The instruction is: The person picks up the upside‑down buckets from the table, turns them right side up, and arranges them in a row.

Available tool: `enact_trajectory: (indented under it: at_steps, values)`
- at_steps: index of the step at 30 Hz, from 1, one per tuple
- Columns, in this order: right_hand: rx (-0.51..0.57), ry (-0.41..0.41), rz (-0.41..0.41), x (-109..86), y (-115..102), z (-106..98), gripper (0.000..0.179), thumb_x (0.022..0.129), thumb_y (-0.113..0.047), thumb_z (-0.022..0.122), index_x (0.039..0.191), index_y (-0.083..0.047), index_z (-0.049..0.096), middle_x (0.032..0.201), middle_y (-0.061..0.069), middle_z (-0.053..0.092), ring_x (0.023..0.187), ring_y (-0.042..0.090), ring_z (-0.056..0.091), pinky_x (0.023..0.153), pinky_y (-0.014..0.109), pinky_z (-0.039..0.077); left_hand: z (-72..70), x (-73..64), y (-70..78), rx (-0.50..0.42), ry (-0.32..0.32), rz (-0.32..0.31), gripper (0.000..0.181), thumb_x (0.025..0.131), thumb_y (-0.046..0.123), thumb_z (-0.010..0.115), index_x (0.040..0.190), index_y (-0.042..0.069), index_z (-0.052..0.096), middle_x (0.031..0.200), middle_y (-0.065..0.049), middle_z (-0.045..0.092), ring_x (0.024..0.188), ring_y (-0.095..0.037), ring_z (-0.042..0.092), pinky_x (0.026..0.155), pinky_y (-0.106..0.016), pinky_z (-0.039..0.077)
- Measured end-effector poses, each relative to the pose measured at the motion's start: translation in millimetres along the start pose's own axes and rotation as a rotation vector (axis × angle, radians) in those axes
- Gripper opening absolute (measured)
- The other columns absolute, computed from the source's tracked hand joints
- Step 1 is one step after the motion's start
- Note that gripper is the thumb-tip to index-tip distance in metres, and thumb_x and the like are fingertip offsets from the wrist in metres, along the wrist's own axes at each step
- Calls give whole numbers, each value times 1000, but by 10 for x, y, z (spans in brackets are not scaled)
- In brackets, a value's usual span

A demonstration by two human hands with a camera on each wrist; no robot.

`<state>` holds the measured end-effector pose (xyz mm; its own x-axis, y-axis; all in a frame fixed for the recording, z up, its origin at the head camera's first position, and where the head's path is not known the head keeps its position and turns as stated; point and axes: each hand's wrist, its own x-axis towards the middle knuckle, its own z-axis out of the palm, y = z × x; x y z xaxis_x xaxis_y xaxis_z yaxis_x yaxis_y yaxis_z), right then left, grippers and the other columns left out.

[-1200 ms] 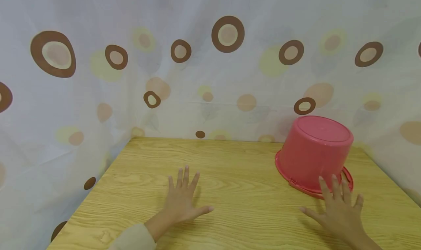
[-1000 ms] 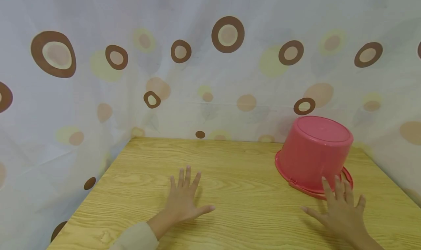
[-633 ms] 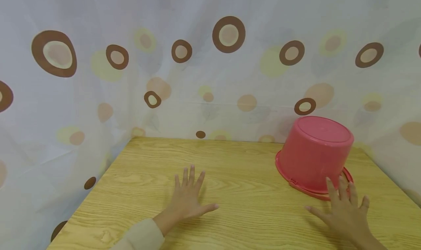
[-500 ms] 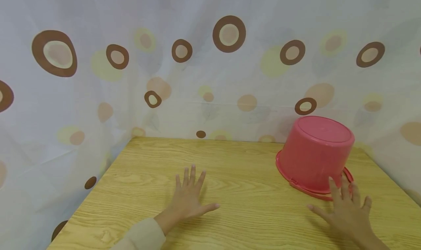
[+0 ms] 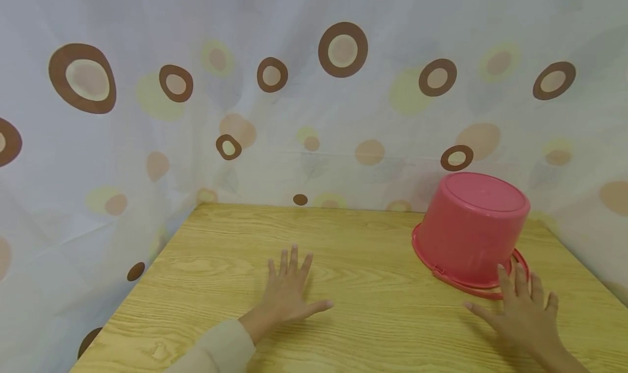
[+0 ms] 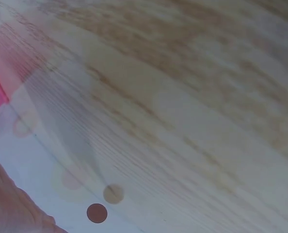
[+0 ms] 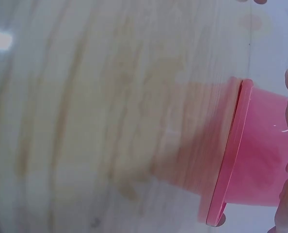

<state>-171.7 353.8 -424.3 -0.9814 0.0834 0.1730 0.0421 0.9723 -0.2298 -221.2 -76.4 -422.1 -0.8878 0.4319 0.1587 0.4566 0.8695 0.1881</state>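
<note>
A red plastic bucket [image 5: 473, 234] stands upside down at the right of the wooden table [image 5: 353, 318], its handle [image 5: 466, 289] lying along the rim. My right hand [image 5: 525, 316], fingers spread, hovers in front of the bucket and overlaps its rim in the head view; whether it touches cannot be told. My left hand [image 5: 287, 296] is spread over the middle of the table, well left of the bucket, holding nothing. In the right wrist view the pink-looking bucket [image 7: 255, 150] lies beyond the fingers at the right edge. Only part of my left hand [image 6: 13, 204] shows in the left wrist view.
A pale curtain [image 5: 294, 106] with brown rings and coloured spots hangs behind the table and along both sides. Its lower edge meets the table's back edge [image 5: 314, 206].
Both hands have drifted slightly to the right with fingers still spread. The bucket stays where it was; the head view has shifted very slightly.
</note>
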Motion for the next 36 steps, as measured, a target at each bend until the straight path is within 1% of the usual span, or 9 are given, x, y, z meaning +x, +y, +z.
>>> enact_trajectory:
  at_steps: [6,8,13,20,24,26,27,30,36]
  values:
    - [22,12,-4,20,21,-23,110,81,-67,51,147,0,-7,145,39,-3,128,62,-6,86,80,1,-8,42,46,-20,-28,7,99,78,72,49,147,7,20,151,-30,9,138,-52,9,104,-72,9]
    - [36,-9,-3,29,31,-40,109,82,-66,50,146,0,-9,145,40,-4,128,63,-7,86,80,1,-7,54,59,-19,-34,11,99,78,72,48,148,8,19,152,-30,8,138,-51,9,104,-72,9]
    - [52,-41,5,43,65,-58,107,84,-66,48,146,0,-9,142,44,-3,127,64,-6,85,80,2,-3,94,98,18,-30,19,99,78,73,48,148,9,20,152,-29,9,138,-51,11,103,-73,11]
    - [53,3,10,76,113,-40,104,84,-64,49,147,-4,-7,139,45,5,124,66,1,85,79,6,15,193,158,87,-30,14,100,76,77,44,148,11,20,153,-26,10,139,-48,12,104,-71,11]
    - [42,36,12,103,132,-46,100,84,-63,51,147,-2,2,135,44,14,122,65,7,84,78,10,14,250,193,98,-36,2,102,75,78,43,149,13,19,153,-25,9,140,-46,10,105,-70,11]
    - [28,51,14,116,134,-50,99,83,-63,51,146,-1,7,134,44,17,121,65,10,83,76,12,11,272,210,88,-41,3,101,76,78,43,149,13,19,153,-25,9,140,-46,10,105,-70,11]
    - [24,51,18,125,132,-55,98,82,-64,51,145,0,9,134,43,17,121,65,10,83,76,12,11,284,216,88,-39,6,101,76,77,44,149,12,19,153,-26,9,140,-47,10,105,-70,11]
    - [30,37,26,149,144,-70,98,83,-64,50,145,0,10,136,44,13,122,65,8,83,77,11,18,324,238,98,-48,6,100,77,77,43,149,13,17,153,-25,8,140,-47,10,105,-70,11]
    - [38,-4,44,183,207,-77,100,85,-65,46,147,-1,0,137,45,8,121,67,6,83,79,10,37,400,303,109,-64,-19,101,76,80,39,150,15,16,154,-23,8,141,-44,10,107,-68,11]
